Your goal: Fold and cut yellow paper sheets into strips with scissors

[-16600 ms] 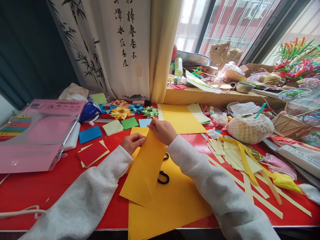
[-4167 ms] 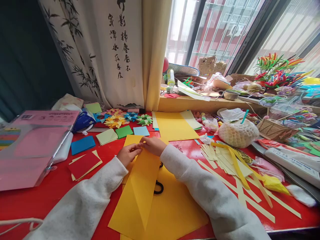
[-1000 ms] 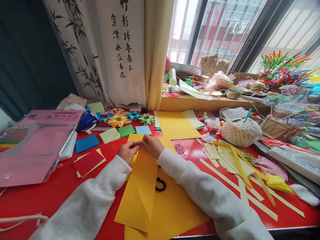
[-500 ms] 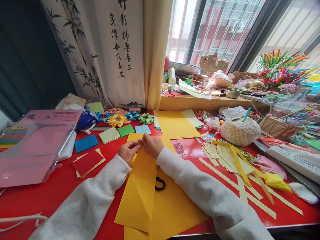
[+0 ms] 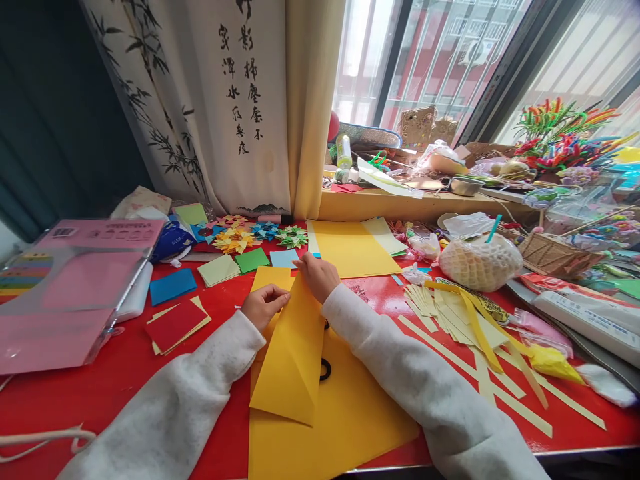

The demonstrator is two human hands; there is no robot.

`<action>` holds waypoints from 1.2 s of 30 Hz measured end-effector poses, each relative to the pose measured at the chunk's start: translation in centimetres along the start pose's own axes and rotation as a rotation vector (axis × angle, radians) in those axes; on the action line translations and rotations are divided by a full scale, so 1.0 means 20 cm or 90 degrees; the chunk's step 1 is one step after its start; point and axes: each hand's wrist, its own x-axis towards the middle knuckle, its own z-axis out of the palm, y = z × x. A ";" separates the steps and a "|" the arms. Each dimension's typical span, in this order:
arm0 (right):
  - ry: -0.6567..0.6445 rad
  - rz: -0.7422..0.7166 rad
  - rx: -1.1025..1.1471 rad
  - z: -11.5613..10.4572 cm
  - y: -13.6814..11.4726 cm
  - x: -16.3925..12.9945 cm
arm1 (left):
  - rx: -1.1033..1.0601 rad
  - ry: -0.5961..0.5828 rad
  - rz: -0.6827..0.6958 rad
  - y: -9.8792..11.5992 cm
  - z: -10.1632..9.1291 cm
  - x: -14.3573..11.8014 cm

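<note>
A long orange paper sheet [image 5: 295, 347], creased diagonally, is lifted off the red table [image 5: 120, 380] at its far end. My left hand [image 5: 263, 305] pinches its left edge. My right hand [image 5: 316, 275] holds its far top corner, raised toward the window. Under it lies a larger orange sheet [image 5: 345, 413]. Black scissors [image 5: 325, 368] lie on that sheet, mostly hidden by the folded paper and my right sleeve.
Pale yellow paper strips [image 5: 465, 327] spread to the right. Small coloured squares [image 5: 173, 285] and folded paper stars [image 5: 235, 239] lie at the back left. A pink paper pack [image 5: 75, 287] sits at far left. Another orange sheet [image 5: 350, 247] lies by the cluttered windowsill [image 5: 415, 200].
My right hand has moved up and away, lifting the folded sheet's far end. The sheet's near end has slid away from me, and the hands have come apart.
</note>
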 end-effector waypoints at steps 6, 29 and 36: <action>0.066 0.072 -0.018 -0.09 0.18 0.08 | -0.007 -0.037 -0.022 0.00 0.02 -0.02; 0.426 0.130 0.057 -0.69 0.58 0.10 | 0.282 -0.022 0.185 0.00 0.03 -0.04; 0.249 -0.130 0.091 -0.58 0.04 0.00 | 0.352 0.138 0.375 0.03 0.02 -0.03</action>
